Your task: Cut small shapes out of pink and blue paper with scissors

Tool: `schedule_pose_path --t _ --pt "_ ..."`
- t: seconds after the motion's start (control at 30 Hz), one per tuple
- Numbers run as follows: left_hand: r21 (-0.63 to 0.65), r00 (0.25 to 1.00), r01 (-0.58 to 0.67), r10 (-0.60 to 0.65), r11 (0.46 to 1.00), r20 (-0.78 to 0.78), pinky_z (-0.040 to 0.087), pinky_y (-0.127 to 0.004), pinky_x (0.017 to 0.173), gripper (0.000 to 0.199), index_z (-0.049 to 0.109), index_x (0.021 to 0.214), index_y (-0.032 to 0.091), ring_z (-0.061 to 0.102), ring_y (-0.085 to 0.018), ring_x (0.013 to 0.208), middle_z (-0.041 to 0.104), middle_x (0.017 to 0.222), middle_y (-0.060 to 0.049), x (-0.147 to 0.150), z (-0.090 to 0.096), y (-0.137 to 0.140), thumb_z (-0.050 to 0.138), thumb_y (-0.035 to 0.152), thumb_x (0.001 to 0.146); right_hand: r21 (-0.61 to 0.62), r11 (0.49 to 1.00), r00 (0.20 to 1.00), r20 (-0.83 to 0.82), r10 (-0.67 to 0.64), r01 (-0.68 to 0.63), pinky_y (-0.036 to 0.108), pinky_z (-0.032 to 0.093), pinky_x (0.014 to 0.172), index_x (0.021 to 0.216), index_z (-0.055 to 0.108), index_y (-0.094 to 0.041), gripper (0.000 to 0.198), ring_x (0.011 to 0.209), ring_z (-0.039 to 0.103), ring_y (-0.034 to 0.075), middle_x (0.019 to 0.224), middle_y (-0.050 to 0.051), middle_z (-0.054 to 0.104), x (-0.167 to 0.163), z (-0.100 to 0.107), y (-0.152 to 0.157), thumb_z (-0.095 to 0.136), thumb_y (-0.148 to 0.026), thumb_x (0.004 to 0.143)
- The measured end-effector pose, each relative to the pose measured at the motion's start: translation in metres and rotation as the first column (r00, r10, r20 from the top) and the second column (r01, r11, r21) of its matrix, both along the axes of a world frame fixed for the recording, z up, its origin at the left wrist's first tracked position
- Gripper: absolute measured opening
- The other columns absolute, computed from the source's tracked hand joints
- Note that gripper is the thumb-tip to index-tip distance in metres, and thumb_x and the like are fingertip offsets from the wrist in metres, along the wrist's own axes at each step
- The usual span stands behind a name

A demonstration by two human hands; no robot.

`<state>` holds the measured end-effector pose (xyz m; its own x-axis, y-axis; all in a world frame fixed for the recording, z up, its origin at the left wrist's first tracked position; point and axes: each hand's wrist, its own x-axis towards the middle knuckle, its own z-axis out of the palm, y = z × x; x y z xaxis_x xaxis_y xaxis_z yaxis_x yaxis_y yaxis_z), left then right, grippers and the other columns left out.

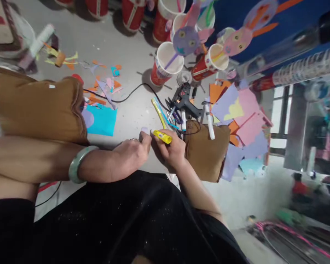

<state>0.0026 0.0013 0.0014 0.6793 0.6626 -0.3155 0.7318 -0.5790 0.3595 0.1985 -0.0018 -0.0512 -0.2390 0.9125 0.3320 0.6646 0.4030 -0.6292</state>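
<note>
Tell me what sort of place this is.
It looks like a paper-craft workspace, judging by the coloured paper sheets, the black glue gun and the paper animal faces above the red-sided cups.

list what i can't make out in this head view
All in the head view:
Lilac scrap: partly hidden by the left hand; full outline unclear.
Yellow marker in the right hand: label print too small to read.
Three leftmost red cups: rims cut off by the upper edge.
Red object at far right: too blurred to identify.
</note>
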Motion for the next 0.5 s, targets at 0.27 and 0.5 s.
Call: schedule_pose_path --t 0.27,0.5 --pt "0.290 0.960 0.203 -0.131 0.935 -0.249 0.057 -0.028 0.053 0.049 0.053 0.139 -0.007 0.073 -0.020 0.069 0.062 0.132 -0.031 0.003 -0.003 -0.004 0.036 0.004 0.095 -0.054 0.995 0.995 -0.047 -0.087 0.084 0.025 0.059 0.067 0.102 0.063 -0.024 0.015 0.072 0.073 0.014 0.089 0.001 0.076 0.003 0.001 -0.004 0.066 -0.031 0.090" --pt "0.189 0.954 0.200 -0.148 0.961 -0.260 0.057 -0.026 0.053 0.052 0.053 0.136 -0.010 0.074 -0.019 0.069 0.060 0.134 -0.034 0.006 0.007 0.002 0.033 -0.010 0.087 -0.002 0.998 0.997 0.050 0.058 -0.058 0.026 0.061 0.071 0.108 0.063 -0.023 0.016 0.078 0.075 0.015 0.093 0.003 0.078 0.001 0.002 0.001 0.063 -0.026 0.092"
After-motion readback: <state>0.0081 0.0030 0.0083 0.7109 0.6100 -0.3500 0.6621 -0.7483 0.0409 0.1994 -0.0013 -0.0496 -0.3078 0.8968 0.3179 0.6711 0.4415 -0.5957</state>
